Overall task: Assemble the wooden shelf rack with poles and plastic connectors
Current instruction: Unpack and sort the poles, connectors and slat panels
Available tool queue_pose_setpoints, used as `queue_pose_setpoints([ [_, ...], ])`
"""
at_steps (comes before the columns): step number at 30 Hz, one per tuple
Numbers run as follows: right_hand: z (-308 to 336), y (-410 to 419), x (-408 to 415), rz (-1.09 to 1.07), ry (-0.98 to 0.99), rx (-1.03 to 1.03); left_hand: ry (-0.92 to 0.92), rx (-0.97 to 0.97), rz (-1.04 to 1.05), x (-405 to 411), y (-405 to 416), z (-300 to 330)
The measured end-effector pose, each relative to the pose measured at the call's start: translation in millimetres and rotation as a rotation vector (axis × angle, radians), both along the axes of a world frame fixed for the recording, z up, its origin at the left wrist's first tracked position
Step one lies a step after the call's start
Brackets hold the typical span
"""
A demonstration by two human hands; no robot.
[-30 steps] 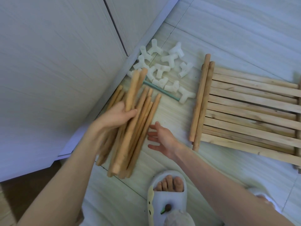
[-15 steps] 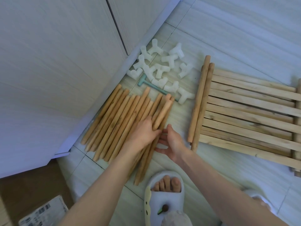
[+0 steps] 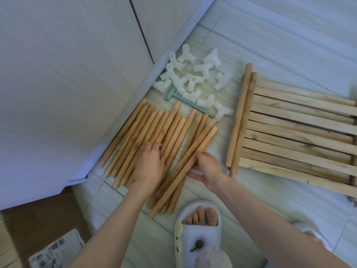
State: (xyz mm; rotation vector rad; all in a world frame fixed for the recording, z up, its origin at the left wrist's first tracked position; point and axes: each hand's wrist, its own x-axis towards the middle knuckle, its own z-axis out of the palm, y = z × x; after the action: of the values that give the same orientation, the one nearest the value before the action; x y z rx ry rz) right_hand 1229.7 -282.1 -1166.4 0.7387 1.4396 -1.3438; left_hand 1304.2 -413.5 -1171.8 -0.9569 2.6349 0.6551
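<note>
We see a bunch of round wooden poles (image 3: 154, 136) lying side by side on the tiled floor (image 3: 280, 45), right under both hands. The left hand (image 3: 149, 164) lies flat on top of the poles, its fingers close together and a little bent at the tips, pressing down on them. Just to its right, the right hand (image 3: 207, 169) holds the poles on that edge of the bunch — its thumb is on top and its fingers are tucked under them.

Past the fingertips, farther from us, sits a heap of white plastic connectors (image 3: 195, 80). A thin green tool (image 3: 190, 104) with a T-shaped end lies between that heap and the far ends of the poles, and its far tip goes under one connector.

To the right of the right hand, two more poles (image 3: 238, 122) lie along the edge of a flat rack of wooden slats (image 3: 301, 136), touching it.

To the left of the left hand stands a white cabinet (image 3: 67, 84). Below the hands, near us, we see a foot in a white slipper (image 3: 199, 229) — and a brown box (image 3: 34, 225) by the left arm.
</note>
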Motion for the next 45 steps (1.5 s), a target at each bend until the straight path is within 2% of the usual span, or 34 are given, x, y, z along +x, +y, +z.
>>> queue_pose_setpoints([
  [3,0.7,-1.6,0.3,0.053,0.027,0.029,-0.029,-0.063,-0.021,-1.9,9.6,-0.4],
  [7,2.8,-1.7,-0.8,0.086,0.039,0.034,-0.041,-0.037,-0.044,-8.6,12.5,-2.1],
  [9,3.3,-0.3,-1.5,0.087,0.027,0.026,-0.025,0.08,0.029,-12.7,-0.2,-2.4],
  [12,0.7,3.1,-2.9,0.086,0.018,0.014,-0.026,0.357,0.23,-19.2,-28.5,1.2],
  [14,-0.6,4.3,-2.3,0.08,0.011,0.008,-0.051,0.418,0.194,-21.9,-36.6,2.7],
  [17,-2.1,3.1,-0.8,0.073,0.01,0.006,-0.121,0.271,-0.027,-26.6,-26.5,2.4],
  [19,-1.9,1.8,-0.5,0.07,0.007,0.0,-0.152,0.181,-0.087,-27.2,-14.6,-1.4],
  [24,0.5,3.6,-2.7,0.068,0.005,-0.003,-0.198,0.101,-0.108,-30.5,-0.6,-9.2],
  [31,2.3,3.4,-2.5,0.053,-0.014,-0.024,-0.285,0.132,-0.062,-35.3,2.9,-11.5],
  [33,2.1,3.6,-3.0,0.049,-0.021,-0.026,-0.258,0.153,-0.059,-34.4,2.8,-9.7],
  [37,1.1,0.8,-1.9,0.054,-0.034,-0.022,-0.082,0.191,0.075,-28.8,-22.0,-0.7],
  [40,1.1,-2.8,-0.1,0.058,-0.039,-0.022,-0.03,0.052,0.059,-19.7,-54.2,4.9],
  [45,-0.2,-8.1,2.0,0.064,-0.054,0.003,-0.047,-0.205,-0.059,-4.9,-70.9,-5.2],
])
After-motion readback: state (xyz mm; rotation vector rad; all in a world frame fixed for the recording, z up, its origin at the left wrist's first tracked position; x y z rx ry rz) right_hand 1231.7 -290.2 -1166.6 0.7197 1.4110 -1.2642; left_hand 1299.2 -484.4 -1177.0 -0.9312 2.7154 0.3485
